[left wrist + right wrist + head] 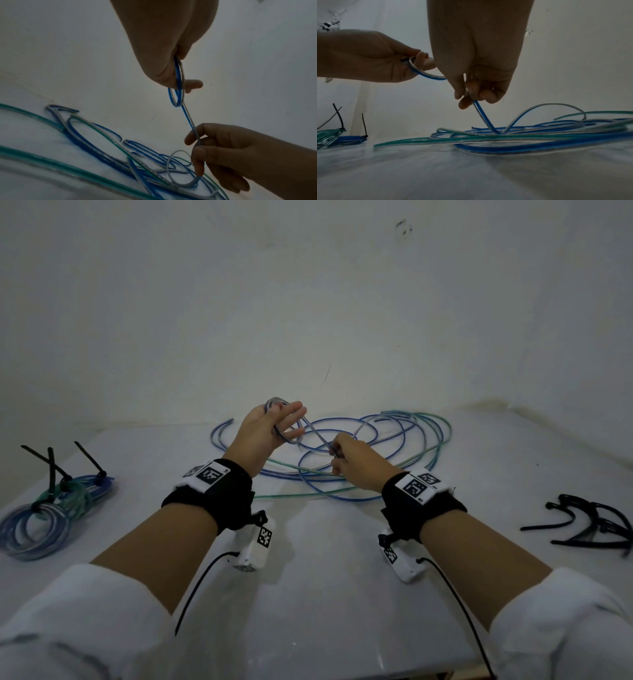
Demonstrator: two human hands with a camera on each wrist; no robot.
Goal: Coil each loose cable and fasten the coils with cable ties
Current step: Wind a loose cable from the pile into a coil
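Blue cable [313, 436] runs between our hands: left hand [265, 429] holds small loops, right hand [352, 462] fingers pinch the strand above the tabletop [325, 594].

Both forearms reach forward, bare below rolled white sleeves [85, 621], each with a black wrist strap [219, 494]. The left hand [263, 433] is raised, palm turned inward, thumb and curled fingers holding a small loop of blue cable [178, 94] while two fingers [291, 410] stretch out. The right hand [352, 463] sits lower, its thumb and fingertips [467, 100] pinching the same cable.
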